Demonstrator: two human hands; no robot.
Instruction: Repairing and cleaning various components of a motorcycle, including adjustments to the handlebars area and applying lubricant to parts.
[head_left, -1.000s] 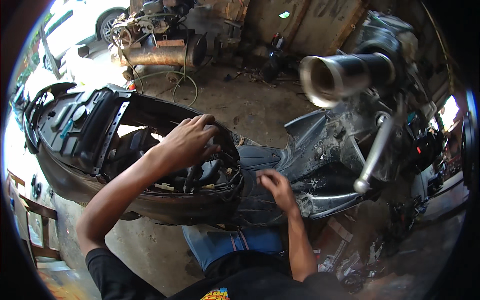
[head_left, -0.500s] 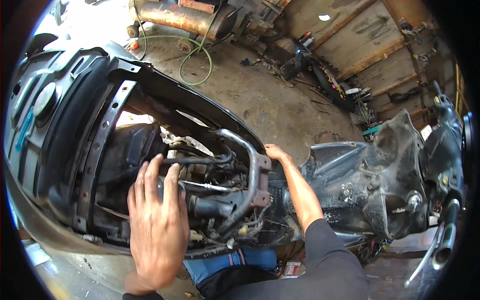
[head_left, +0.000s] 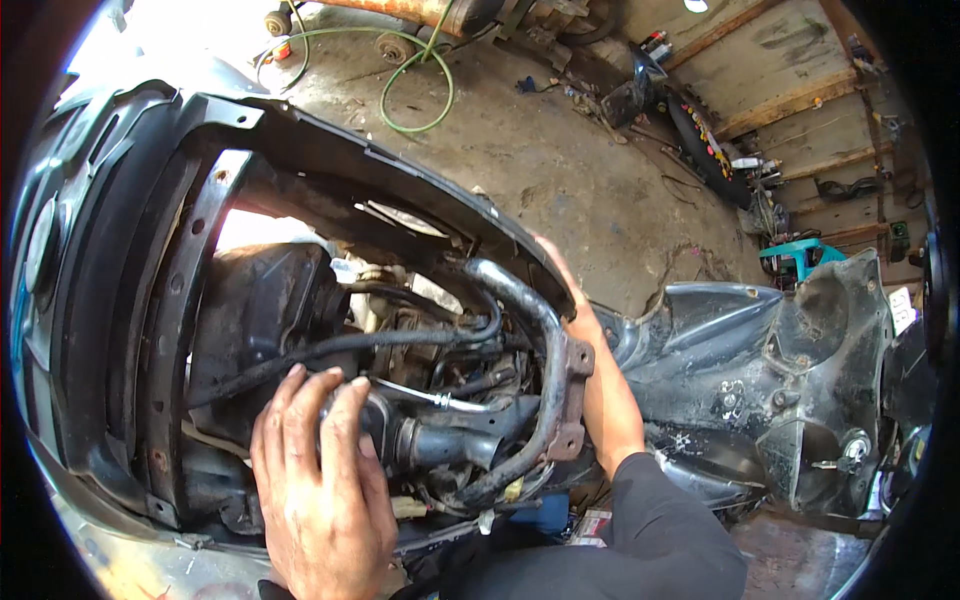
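Two hands (head_left: pixel 325 490): left unclenched, right hand's (head_left: pixel 572 285) grip unclear; scooter (head_left: pixel 553 360) lies crosswise, facing right.

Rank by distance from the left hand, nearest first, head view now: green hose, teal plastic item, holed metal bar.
1. Holed metal bar: just left of the left hand.
2. Green hose: looped on the floor, beyond the bike body.
3. Teal plastic item: far right.

The body panel (head_left: pixel 400 180) is black, the bracket (head_left: pixel 573 400) reddish-brown, the hose (head_left: pixel 405 130) green.
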